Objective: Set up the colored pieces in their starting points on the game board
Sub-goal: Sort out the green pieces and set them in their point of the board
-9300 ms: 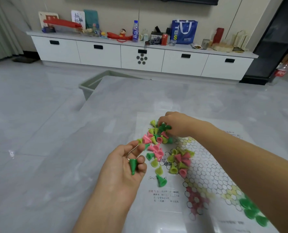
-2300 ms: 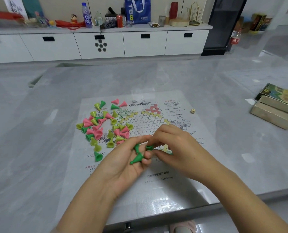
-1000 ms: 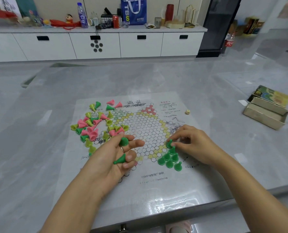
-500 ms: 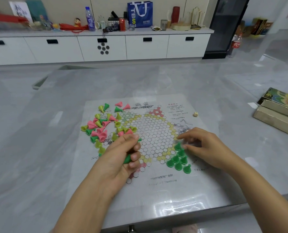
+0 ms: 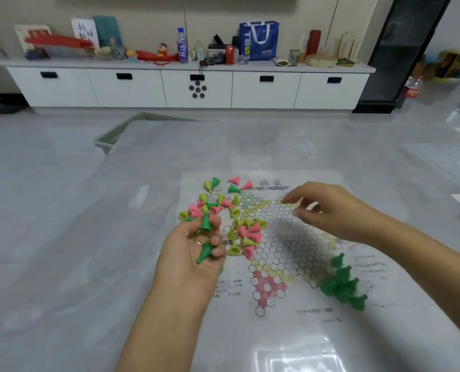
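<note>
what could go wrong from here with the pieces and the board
The left hand holds several dark green pieces loosely; one could slip out. The right hand hovers over the board, and its forearm passes close above the standing green pieces, so a low sweep might topple them.

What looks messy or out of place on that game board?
A loose pile of pink, yellow-green and green pieces lies tipped over across the game board's upper-left part, not on starting points. Only the dark green group stands upright on its corner. The left hand holds more green pieces.
</note>
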Demonstrator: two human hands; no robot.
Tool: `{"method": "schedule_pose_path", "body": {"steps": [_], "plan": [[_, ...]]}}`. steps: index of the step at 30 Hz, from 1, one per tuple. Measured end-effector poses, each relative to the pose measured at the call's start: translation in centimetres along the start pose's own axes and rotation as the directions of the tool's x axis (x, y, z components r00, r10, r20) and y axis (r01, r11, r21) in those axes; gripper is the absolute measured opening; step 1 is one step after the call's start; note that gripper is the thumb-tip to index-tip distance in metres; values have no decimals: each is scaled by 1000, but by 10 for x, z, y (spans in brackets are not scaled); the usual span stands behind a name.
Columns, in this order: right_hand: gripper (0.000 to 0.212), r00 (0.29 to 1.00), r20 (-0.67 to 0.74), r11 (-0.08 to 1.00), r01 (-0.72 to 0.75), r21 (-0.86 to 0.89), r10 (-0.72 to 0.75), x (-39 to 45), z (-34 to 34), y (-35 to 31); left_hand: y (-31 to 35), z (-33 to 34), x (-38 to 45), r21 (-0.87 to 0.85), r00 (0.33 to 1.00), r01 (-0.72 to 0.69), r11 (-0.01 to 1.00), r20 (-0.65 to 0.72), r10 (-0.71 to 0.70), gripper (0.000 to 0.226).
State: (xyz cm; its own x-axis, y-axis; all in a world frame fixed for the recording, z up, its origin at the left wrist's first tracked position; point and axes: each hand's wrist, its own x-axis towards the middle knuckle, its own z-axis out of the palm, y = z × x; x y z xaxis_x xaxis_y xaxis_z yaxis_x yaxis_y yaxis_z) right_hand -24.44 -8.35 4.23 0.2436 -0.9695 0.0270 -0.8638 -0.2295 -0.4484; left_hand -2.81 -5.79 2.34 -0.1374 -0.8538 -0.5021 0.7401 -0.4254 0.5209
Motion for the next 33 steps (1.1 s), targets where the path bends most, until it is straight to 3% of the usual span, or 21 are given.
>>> {"method": "schedule_pose_path", "body": {"steps": [4,12,15,18,22,25,27,30,33], "plan": [[30,993,35,986,112,-126,-109,60,18,-24,9,-7,-3,-107,1000,-12,994,-1,12,18],[51,988,138,921,119,-371,-72,146,61,-40,30,-10,-4,-154,998,-54,987,-18,52,21],[43,981,190,909,119,-400,-45,162,67,-42,36,-13,-3,-155,998,-60,986,-1,61,21],[27,987,141,894,125,-431,-70,170,72,-39,39,-16,0,-167,999,-51,985,-16,49,21],[18,995,49,941,95,-325,-83,163,68,-38,42,-18,1,-186,998,-61,981,-21,58,22],[13,995,-79,998,52,-43,-56,141,44,-55,40,-17,-1,-204,998,-58,977,-22,55,22],[9,988,-128,984,108,138,-90,115,28,-75,37,-14,-1,-215,999,-39,976,-12,38,23],[9,975,-89,938,222,266,-205,69,19,-102,29,-9,-2,-228,999,36,973,35,-29,26],[10,968,-30,918,248,310,-251,32,22,-112,19,-3,-7,-186,980,144,972,164,-113,31]]}}
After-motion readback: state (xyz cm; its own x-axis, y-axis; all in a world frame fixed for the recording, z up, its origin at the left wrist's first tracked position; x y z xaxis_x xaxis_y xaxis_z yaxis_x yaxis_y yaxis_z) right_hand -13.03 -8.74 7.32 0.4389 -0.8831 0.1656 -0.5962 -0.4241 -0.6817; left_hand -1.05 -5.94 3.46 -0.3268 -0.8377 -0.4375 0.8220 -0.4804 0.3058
